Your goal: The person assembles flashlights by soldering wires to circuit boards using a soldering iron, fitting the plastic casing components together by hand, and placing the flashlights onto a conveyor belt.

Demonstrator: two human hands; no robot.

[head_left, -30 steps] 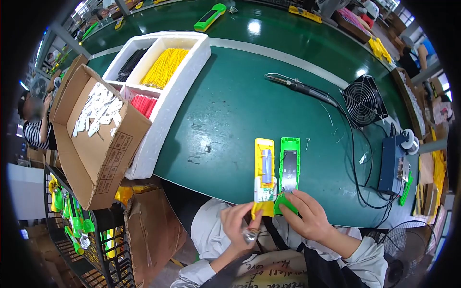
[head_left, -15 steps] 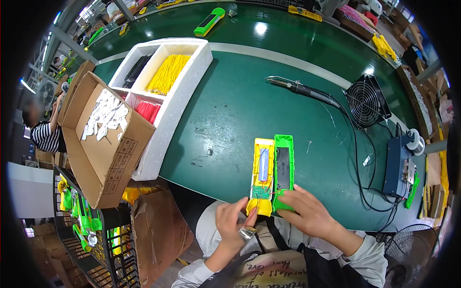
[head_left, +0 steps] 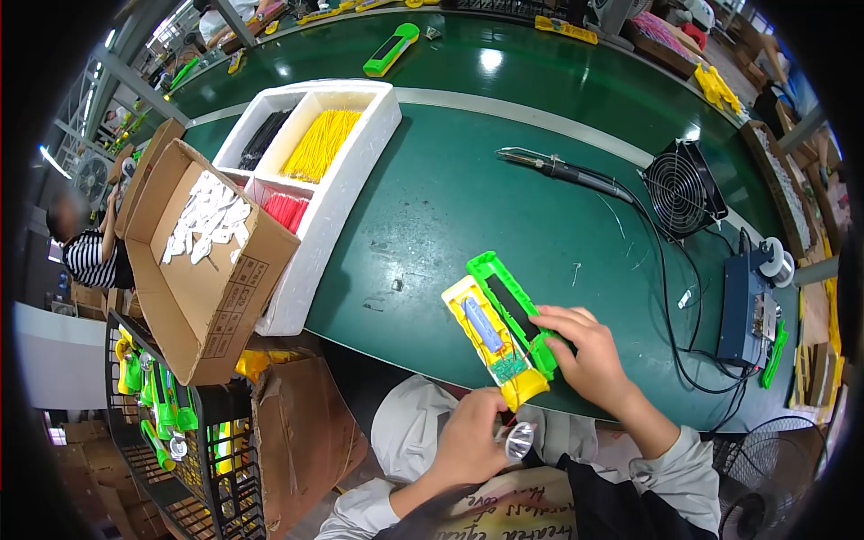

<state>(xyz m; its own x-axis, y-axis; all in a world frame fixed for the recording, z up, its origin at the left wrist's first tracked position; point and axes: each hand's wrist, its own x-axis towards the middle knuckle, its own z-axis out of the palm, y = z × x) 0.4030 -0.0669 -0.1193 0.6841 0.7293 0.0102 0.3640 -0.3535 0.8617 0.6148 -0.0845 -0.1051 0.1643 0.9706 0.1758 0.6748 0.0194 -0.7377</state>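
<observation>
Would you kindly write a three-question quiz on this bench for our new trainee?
1. Multiple choice: What does the person's right hand touch?
A) the fan
B) the green shell
C) the solder reel

2. True or false: The blue cell lies in the yellow shell.

3. Fill in the blank: The foam box holds yellow wires, black wires and a third bundle, coloured ____.

Key: 1. B; 2. True; 3. red
</observation>
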